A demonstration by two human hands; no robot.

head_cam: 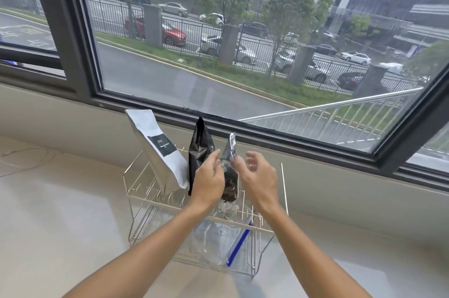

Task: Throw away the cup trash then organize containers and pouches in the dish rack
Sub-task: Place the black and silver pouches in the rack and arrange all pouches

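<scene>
A gold wire dish rack [283,190] stands on the pale counter under the window. A white pouch with a black label [158,149] leans in its left slots, and a black pouch [200,144] stands upright beside it. A third dark pouch with a silvery top [229,173] stands in the rack between my hands. My left hand [210,177] grips its left side with curled fingers. My right hand [258,176] is at the pouch's right edge with its fingers loosely spread and blurred. A clear zip bag with a blue strip [237,246] lies in the lower tier.
The pale counter [60,212] runs left and right of the rack. A thin white cable [29,151] lies at the far left. The dark window frame [291,134] and sill wall rise close behind the rack.
</scene>
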